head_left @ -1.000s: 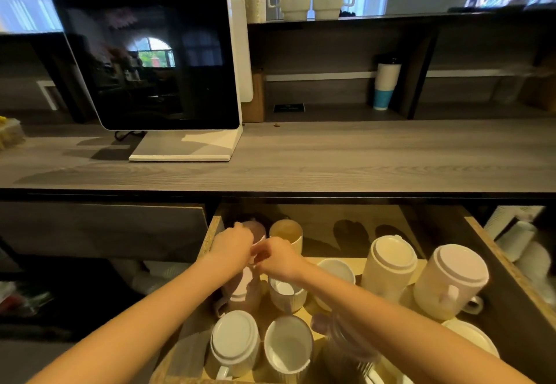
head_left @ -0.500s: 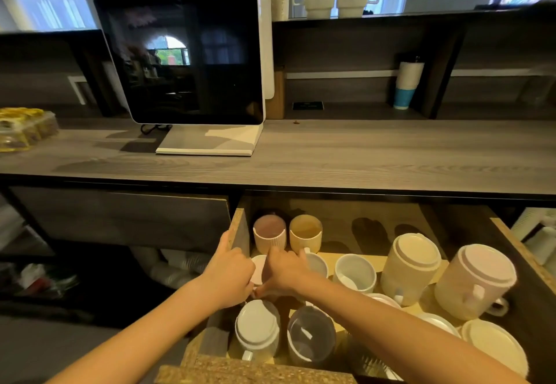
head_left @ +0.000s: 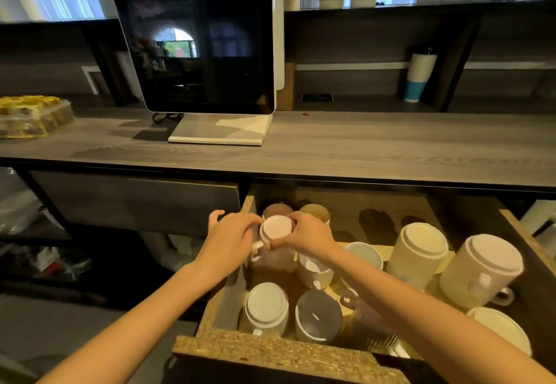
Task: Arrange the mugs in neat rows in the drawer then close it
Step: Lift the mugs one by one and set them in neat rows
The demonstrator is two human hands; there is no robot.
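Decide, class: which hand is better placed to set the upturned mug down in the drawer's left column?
Left, probably. Both hands hold the upturned mug, but the left hand is on the drawer's left-wall side, by the handle, while the right hand reaches across other mugs.

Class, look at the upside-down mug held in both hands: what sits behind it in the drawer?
Behind the held mug two upright mugs show, a pinkish mug and a tan mug. The hands cover their lower parts.
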